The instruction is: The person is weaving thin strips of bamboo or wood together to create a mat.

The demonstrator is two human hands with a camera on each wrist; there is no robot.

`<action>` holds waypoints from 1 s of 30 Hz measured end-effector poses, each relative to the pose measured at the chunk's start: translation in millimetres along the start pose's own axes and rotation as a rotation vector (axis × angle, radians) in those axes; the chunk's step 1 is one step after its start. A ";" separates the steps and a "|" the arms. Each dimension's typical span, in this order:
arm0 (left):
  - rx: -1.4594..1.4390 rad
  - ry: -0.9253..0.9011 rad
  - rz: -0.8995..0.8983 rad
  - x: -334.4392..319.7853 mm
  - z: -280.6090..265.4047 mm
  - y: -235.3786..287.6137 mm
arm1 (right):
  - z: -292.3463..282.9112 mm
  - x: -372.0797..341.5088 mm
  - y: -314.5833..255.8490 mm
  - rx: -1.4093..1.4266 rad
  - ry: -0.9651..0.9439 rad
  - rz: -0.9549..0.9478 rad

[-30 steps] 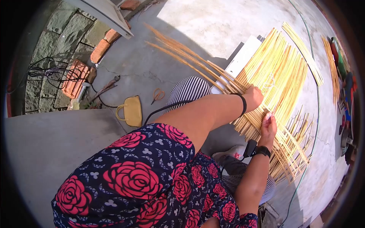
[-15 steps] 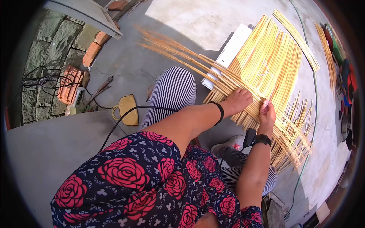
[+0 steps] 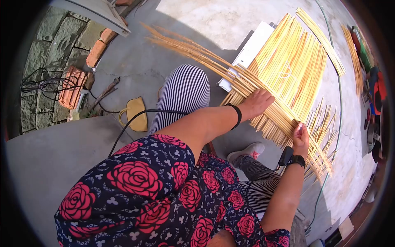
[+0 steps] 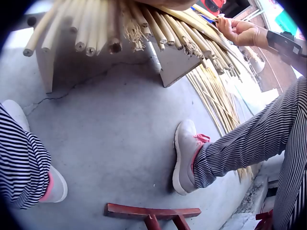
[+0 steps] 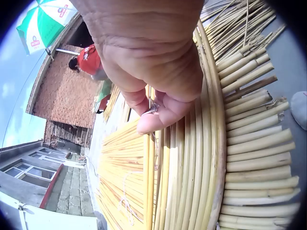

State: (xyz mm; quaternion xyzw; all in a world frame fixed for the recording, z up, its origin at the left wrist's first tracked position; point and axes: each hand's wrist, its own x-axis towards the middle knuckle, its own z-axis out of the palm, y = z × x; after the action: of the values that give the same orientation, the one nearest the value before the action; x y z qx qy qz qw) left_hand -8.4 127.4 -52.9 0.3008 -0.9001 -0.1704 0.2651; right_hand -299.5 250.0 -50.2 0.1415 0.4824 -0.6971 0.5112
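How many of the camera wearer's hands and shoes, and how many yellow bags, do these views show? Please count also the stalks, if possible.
Hands (left hand, right hand): 2
Shoes: 2
Yellow bag: 1
Total: 5
Stalks: too many, overlapping, not counted.

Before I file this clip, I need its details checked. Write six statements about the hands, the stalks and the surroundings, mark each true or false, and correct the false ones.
1. The left hand rests on the stalks. True.
2. The right hand is spread flat and holds nothing. False: its fingers are curled and pinch a thin strand.
3. The yellow bag hangs from the left arm. False: it lies on the ground.
4. A green and white umbrella shows in the right wrist view. True.
5. All the stalks point the same way. False: some lie across others.
6. The trousers are striped. True.
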 end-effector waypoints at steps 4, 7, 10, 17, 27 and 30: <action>-0.027 0.016 0.001 3.7 3.3 -2.4 | -18.6 22.5 -22.1 -0.026 0.083 -0.003; -0.057 0.051 -0.013 5.5 4.1 -3.9 | -5.8 18.8 -14.2 -0.026 0.185 -0.055; -0.081 0.142 -0.013 8.4 5.3 -4.3 | -3.7 16.5 -12.1 -0.049 0.140 -0.060; -0.054 0.108 -0.036 11.2 7.6 -7.4 | -11.9 24.5 -20.2 -0.042 0.107 -0.053; -0.048 -0.060 -0.195 30.3 -5.4 -3.0 | -8.5 18.1 -26.4 0.019 0.164 0.020; -0.007 -0.007 -0.198 35.6 -5.5 -3.3 | -17.5 31.9 -32.0 0.015 0.166 0.038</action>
State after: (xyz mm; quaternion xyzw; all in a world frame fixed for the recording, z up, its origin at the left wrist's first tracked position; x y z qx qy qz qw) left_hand -27.9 101.6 -36.6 0.3870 -0.8663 -0.1999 0.2448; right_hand -345.8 246.3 -64.0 0.2119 0.5151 -0.6766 0.4817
